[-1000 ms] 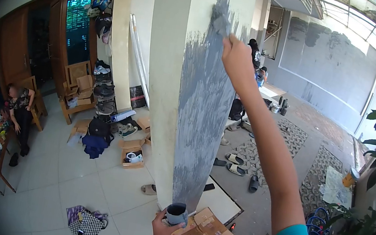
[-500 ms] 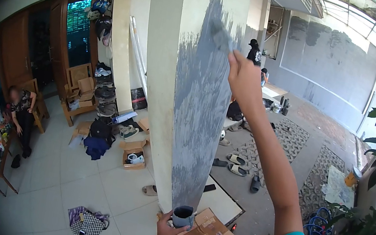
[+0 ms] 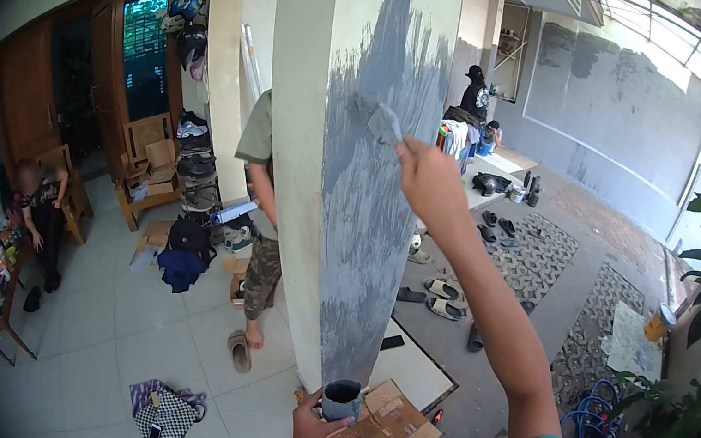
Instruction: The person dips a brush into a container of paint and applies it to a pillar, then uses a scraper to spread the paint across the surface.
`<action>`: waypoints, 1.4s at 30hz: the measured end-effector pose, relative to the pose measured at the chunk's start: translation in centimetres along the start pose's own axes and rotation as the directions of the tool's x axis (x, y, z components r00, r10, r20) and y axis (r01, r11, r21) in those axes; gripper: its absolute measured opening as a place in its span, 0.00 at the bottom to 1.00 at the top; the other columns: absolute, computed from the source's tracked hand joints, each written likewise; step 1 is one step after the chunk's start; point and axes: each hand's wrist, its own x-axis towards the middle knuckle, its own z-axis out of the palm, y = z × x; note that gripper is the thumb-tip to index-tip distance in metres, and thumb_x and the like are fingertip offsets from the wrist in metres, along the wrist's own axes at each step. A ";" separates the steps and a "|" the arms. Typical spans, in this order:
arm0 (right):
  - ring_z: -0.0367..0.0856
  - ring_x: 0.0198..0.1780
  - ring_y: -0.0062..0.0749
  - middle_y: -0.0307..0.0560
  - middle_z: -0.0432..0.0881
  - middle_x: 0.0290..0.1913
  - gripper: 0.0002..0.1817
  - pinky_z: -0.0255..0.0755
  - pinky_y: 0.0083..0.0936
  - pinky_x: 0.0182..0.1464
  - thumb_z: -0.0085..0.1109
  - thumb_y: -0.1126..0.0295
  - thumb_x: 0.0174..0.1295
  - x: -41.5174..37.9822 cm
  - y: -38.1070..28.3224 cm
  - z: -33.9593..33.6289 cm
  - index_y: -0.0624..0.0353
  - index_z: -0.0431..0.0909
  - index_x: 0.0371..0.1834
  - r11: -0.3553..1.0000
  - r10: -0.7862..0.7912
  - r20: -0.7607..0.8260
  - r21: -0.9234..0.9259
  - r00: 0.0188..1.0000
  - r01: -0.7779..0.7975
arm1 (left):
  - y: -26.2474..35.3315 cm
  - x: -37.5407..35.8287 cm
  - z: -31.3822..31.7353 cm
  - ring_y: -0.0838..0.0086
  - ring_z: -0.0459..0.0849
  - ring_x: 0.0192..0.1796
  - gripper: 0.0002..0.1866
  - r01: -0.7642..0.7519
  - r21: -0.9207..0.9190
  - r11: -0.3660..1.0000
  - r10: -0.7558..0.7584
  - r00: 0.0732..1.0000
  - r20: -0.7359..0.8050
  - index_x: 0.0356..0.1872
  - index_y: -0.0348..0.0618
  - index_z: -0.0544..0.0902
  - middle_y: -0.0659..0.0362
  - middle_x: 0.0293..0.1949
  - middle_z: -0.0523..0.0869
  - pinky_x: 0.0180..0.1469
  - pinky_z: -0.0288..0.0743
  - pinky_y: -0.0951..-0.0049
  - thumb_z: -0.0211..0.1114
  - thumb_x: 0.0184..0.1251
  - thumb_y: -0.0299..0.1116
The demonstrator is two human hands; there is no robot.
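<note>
My right hand (image 3: 432, 182) is closed around the handle of a paintbrush (image 3: 379, 121), its grey-loaded bristles against the front face of the pillar (image 3: 364, 250). Streaky grey paint covers most of that face, with ragged strokes at the top; the pillar's left side (image 3: 289, 114) is cream. Low in the view, my left hand (image 3: 312, 423) grips a small paint cup (image 3: 341, 398), dark inside and smeared grey, close to the foot of the pillar.
Flattened cardboard (image 3: 378, 435) lies under the cup. A person (image 3: 264, 204) stands partly behind the pillar; another sits on a chair (image 3: 73, 198) at left. Slippers (image 3: 444, 309), a blue hose (image 3: 591, 426) and a checkered cloth (image 3: 164, 416) lie on the floor.
My right hand and the brush have moved down and slightly left along the pillar. A person has come into view behind the pillar's left side. My left hand still holds the cup.
</note>
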 end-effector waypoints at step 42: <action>0.81 0.34 0.67 0.70 0.81 0.28 0.16 0.74 0.51 0.41 0.52 0.72 0.68 0.6 7.1 -1.3 0.69 0.74 0.56 0.729 -0.178 0.189 0.684 0.966 0.000 | 6.2 -0.2 17.2 0.69 0.85 0.50 0.36 0.101 0.082 0.991 -0.073 0.953 -0.293 0.51 0.33 0.82 0.51 0.46 0.87 0.55 0.77 0.67 0.86 0.36 0.36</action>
